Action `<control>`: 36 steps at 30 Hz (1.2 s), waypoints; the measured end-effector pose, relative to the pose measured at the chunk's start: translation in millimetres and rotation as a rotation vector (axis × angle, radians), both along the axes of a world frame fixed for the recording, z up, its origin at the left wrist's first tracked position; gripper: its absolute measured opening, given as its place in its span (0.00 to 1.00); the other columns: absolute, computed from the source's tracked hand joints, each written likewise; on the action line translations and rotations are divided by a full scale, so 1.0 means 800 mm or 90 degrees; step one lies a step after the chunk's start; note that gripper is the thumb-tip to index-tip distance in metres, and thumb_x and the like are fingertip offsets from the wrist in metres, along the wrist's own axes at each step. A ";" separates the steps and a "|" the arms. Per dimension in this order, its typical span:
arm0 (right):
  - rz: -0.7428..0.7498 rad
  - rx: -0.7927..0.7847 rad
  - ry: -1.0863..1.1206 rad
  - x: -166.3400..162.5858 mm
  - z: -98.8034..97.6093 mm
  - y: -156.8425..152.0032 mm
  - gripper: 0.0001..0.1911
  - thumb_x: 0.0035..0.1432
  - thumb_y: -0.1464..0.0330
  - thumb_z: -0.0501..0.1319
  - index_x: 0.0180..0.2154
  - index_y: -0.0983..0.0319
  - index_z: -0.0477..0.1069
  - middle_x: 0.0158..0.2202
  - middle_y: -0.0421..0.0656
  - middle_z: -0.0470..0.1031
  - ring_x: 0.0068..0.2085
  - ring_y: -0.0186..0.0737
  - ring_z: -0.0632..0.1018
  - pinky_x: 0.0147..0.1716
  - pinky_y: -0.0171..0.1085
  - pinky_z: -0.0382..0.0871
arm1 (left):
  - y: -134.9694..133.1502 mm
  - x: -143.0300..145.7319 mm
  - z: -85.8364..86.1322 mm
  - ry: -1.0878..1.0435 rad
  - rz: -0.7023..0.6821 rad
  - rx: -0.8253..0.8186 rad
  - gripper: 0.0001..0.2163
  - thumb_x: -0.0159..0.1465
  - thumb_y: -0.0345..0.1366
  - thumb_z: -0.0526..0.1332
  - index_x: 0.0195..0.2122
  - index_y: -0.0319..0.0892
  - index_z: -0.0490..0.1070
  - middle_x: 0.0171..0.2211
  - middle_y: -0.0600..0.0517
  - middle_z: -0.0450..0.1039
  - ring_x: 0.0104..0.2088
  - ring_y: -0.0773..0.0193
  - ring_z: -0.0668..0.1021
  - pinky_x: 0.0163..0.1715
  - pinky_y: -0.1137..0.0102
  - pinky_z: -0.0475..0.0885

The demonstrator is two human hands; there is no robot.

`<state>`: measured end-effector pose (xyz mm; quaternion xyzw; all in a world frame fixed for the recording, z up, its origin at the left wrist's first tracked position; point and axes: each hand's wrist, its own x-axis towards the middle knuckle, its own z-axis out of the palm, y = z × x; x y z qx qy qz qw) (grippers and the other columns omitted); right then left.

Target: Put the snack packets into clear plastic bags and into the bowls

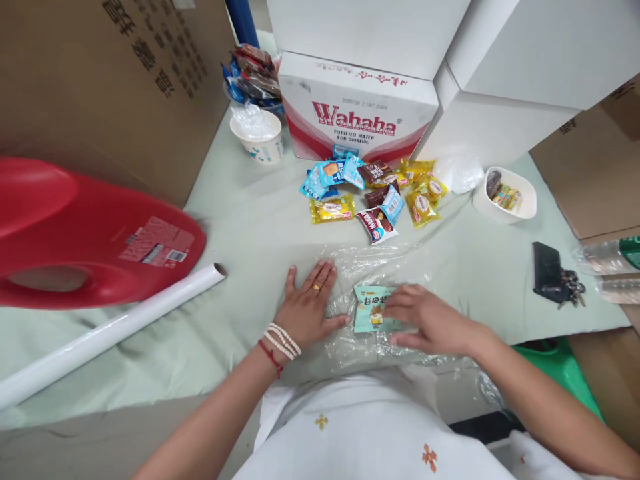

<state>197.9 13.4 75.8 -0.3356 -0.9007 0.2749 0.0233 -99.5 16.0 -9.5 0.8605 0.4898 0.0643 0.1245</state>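
A mint-green snack packet [369,313] with a cartoon animal lies on a sheet of clear plastic film [350,350] near the table's front edge. My right hand [425,320] grips the packet's right end, its curled fingers covering that part. Flat on the film's left edge rests my left hand [313,300], fingers stretched out and thumb pointing toward the packet. Beyond both hands lies a loose pile of small wrapped snacks: blue packets [333,172], yellow packets [333,209] and brown packets [376,225].
Behind the snacks stands a Wahaha carton [360,100]. A paper cup [257,137] is at its left, a white bowl [505,200] of snacks at right. A red jug [100,233] and white roll [115,333] lie left; keys [570,290] and a black case [546,270] lie right.
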 end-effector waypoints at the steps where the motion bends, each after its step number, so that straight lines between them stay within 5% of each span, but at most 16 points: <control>1: -0.033 0.013 0.005 0.005 0.010 0.020 0.18 0.69 0.56 0.59 0.53 0.57 0.77 0.45 0.49 0.79 0.47 0.50 0.75 0.49 0.48 0.69 | 0.000 0.000 0.000 0.002 0.000 -0.001 0.46 0.65 0.63 0.57 0.75 0.38 0.49 0.74 0.36 0.49 0.74 0.40 0.57 0.70 0.34 0.34; 4: -0.220 0.193 -0.033 0.009 0.027 0.109 0.21 0.73 0.60 0.49 0.45 0.59 0.79 0.39 0.51 0.78 0.45 0.53 0.74 0.46 0.48 0.68 | 0.001 0.001 0.000 0.010 0.000 -0.005 0.45 0.65 0.63 0.57 0.75 0.39 0.48 0.74 0.36 0.49 0.73 0.40 0.57 0.70 0.34 0.34; 6: -0.284 0.270 -0.086 0.000 0.024 0.181 0.22 0.72 0.62 0.48 0.46 0.60 0.80 0.44 0.54 0.77 0.49 0.58 0.72 0.47 0.50 0.67 | 0.002 0.001 0.001 0.016 -0.001 -0.007 0.46 0.65 0.63 0.57 0.75 0.39 0.48 0.75 0.36 0.49 0.73 0.40 0.57 0.70 0.34 0.34; 10: -0.252 0.227 -0.246 -0.033 -0.003 0.299 0.18 0.61 0.67 0.59 0.49 0.62 0.80 0.56 0.57 0.73 0.56 0.65 0.69 0.49 0.53 0.67 | 0.001 0.001 0.000 0.019 0.001 -0.008 0.47 0.64 0.64 0.58 0.75 0.38 0.48 0.74 0.36 0.49 0.74 0.40 0.57 0.70 0.35 0.35; 13: -0.258 0.174 -0.334 -0.046 -0.020 0.333 0.18 0.52 0.69 0.66 0.46 0.65 0.81 0.54 0.59 0.74 0.56 0.68 0.70 0.51 0.54 0.68 | 0.000 0.000 -0.002 0.012 0.007 -0.010 0.47 0.64 0.65 0.57 0.75 0.38 0.48 0.75 0.36 0.49 0.74 0.42 0.56 0.71 0.36 0.33; 19: -0.318 0.218 -0.218 0.001 -0.013 0.282 0.10 0.55 0.64 0.66 0.39 0.61 0.79 0.44 0.56 0.77 0.52 0.65 0.74 0.48 0.57 0.71 | 0.000 -0.001 0.000 0.004 0.003 -0.010 0.47 0.64 0.65 0.57 0.75 0.39 0.48 0.74 0.37 0.50 0.74 0.42 0.56 0.71 0.36 0.35; 23: -0.503 0.303 -0.077 0.056 0.011 0.229 0.10 0.63 0.64 0.58 0.41 0.60 0.75 0.42 0.56 0.76 0.54 0.68 0.71 0.53 0.65 0.66 | 0.000 -0.002 0.001 -0.005 0.008 -0.011 0.46 0.64 0.64 0.57 0.75 0.39 0.49 0.74 0.36 0.50 0.74 0.42 0.56 0.71 0.36 0.34; 26: -0.598 0.271 0.073 0.089 0.026 0.199 0.10 0.64 0.63 0.57 0.42 0.59 0.73 0.41 0.53 0.76 0.49 0.61 0.75 0.53 0.62 0.67 | 0.000 -0.002 0.000 -0.007 0.009 -0.014 0.46 0.64 0.64 0.58 0.75 0.41 0.50 0.74 0.37 0.50 0.74 0.42 0.56 0.71 0.37 0.34; 29: -0.523 0.074 0.179 0.094 0.033 0.171 0.14 0.66 0.58 0.56 0.46 0.56 0.73 0.40 0.47 0.78 0.41 0.51 0.78 0.42 0.51 0.74 | 0.000 -0.002 0.001 -0.015 0.009 -0.014 0.45 0.64 0.64 0.58 0.75 0.41 0.50 0.74 0.37 0.50 0.74 0.43 0.57 0.72 0.38 0.34; 33: -0.258 -0.244 0.140 0.056 0.022 0.150 0.17 0.62 0.54 0.62 0.46 0.57 0.76 0.40 0.43 0.79 0.39 0.46 0.78 0.40 0.44 0.74 | 0.000 -0.002 0.001 -0.016 0.005 -0.014 0.45 0.65 0.64 0.56 0.75 0.40 0.49 0.74 0.37 0.49 0.74 0.44 0.56 0.71 0.37 0.33; 36: -0.295 -0.212 0.133 0.030 -0.001 0.160 0.16 0.59 0.55 0.64 0.41 0.59 0.76 0.35 0.41 0.77 0.37 0.43 0.75 0.39 0.42 0.73 | 0.000 -0.002 0.000 -0.010 0.007 -0.010 0.46 0.64 0.64 0.57 0.75 0.39 0.49 0.74 0.36 0.50 0.74 0.42 0.56 0.71 0.36 0.34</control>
